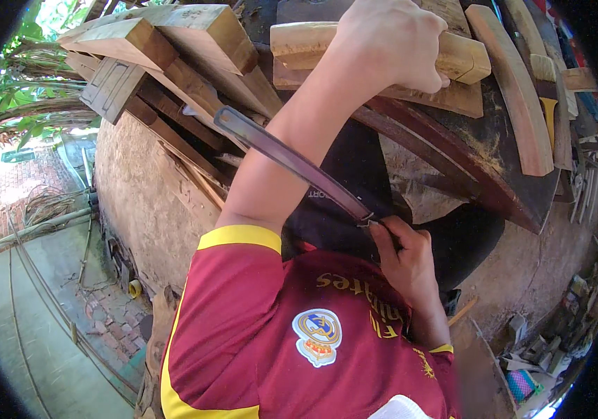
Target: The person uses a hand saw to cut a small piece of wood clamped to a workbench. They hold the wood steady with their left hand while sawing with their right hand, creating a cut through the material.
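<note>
My left hand (pixel 398 49) reaches across to the top of the view and is closed over a thick, squared piece of wood (pixel 313 42). That piece lies on a flat wooden board (pixel 446 101) on the dark bench top. Close to my waist, my right hand (pixel 407 255) pinches the near end of a long, narrow, dark strip (pixel 292 157), which looks like metal. The strip slants up to the left in front of my left forearm and finishes in a rounded loop. What kind of tool it is I cannot make out. My right fingertips are partly hidden.
A curved wooden piece (pixel 515 91) lies on the bench top (pixel 498 133), beside a brush (pixel 543 68) with a yellow handle. Several thick timber lengths (pixel 205 38) are stacked at upper left. A dark red pointed beam (pixel 453 146) edges the bench. Scraps (pixel 550 353) litter the lower right.
</note>
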The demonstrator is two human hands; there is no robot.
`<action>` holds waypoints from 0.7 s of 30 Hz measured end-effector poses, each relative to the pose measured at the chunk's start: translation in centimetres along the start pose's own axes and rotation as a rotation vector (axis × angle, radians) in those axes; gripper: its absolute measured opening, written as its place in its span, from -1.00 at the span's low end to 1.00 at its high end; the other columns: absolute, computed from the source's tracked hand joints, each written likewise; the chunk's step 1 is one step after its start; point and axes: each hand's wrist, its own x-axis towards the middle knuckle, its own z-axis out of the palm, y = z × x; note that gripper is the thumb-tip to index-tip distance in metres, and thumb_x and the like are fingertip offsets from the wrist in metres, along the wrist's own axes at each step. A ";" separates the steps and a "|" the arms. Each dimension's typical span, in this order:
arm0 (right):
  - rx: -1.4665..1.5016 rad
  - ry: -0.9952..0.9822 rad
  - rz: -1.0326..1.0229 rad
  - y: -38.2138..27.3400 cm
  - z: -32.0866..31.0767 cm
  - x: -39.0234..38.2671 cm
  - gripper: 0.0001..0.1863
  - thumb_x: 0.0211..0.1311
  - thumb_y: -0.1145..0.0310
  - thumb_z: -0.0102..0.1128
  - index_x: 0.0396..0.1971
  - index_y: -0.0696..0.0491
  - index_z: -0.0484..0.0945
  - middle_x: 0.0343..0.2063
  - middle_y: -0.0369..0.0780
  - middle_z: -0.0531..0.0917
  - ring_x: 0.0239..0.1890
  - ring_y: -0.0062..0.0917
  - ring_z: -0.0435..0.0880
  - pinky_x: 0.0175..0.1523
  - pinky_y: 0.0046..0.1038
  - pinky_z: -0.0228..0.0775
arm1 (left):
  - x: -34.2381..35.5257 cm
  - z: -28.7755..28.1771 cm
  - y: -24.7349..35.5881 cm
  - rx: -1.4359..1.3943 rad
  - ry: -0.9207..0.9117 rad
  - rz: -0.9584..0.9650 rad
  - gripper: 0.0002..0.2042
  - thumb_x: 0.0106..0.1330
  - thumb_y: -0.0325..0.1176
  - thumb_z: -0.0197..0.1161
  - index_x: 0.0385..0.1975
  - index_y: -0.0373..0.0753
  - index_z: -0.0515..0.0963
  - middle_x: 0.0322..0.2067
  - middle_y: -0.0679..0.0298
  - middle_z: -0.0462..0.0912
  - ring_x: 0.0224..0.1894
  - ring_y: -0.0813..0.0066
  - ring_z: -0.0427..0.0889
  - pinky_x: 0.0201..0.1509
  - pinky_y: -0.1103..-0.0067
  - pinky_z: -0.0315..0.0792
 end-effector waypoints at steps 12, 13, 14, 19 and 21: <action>-0.006 0.018 0.049 0.6 -0.2 -0.5 -0.86 0.32 0.36 0.28 -0.35 0.12 0.65 -0.48 0.06 0.65 -0.48 -0.02 0.68 -0.44 -0.25 0.46 | 0.0 0.1 -0.1 -0.014 0.000 -0.010 -0.61 -0.01 -0.17 0.46 -0.27 -0.33 0.66 -0.29 -0.03 0.71 -0.12 0.02 0.70 0.04 0.27 0.52; -0.001 0.014 0.052 0.7 -0.2 -0.6 -0.86 0.32 0.36 0.28 -0.35 0.12 0.65 -0.49 0.06 0.65 -0.49 -0.02 0.68 -0.44 -0.26 0.46 | 0.0 0.3 -0.1 -0.001 0.007 -0.011 -0.61 -0.01 -0.17 0.46 -0.27 -0.33 0.66 -0.29 -0.03 0.71 -0.12 0.02 0.70 0.04 0.27 0.52; 0.003 0.012 0.057 0.8 -0.3 -0.6 -0.87 0.32 0.36 0.28 -0.35 0.12 0.65 -0.49 0.06 0.65 -0.49 -0.02 0.68 -0.45 -0.26 0.45 | 0.3 0.5 -0.3 -0.007 -0.008 -0.021 -0.61 -0.01 -0.17 0.46 -0.27 -0.33 0.66 -0.29 -0.03 0.71 -0.12 0.02 0.70 0.04 0.28 0.52; 0.007 0.040 0.047 1.5 -0.1 -1.0 -0.85 0.34 0.39 0.25 -0.36 0.17 0.62 -0.66 -0.04 0.53 -0.65 -0.38 0.50 -0.50 -0.40 0.31 | 0.2 0.2 -0.1 0.003 -0.009 0.000 -0.61 0.00 -0.17 0.45 -0.26 -0.32 0.65 -0.28 -0.03 0.71 -0.11 0.03 0.70 0.05 0.28 0.52; 0.002 0.046 0.035 1.7 -0.1 -1.0 -0.85 0.35 0.41 0.23 -0.37 0.18 0.61 -0.72 -0.09 0.47 -0.72 -0.54 0.42 -0.52 -0.46 0.24 | 0.6 0.2 -0.3 -0.011 -0.067 -0.032 -0.61 0.00 -0.17 0.45 -0.25 -0.32 0.65 -0.27 -0.03 0.71 -0.11 0.03 0.70 0.05 0.28 0.52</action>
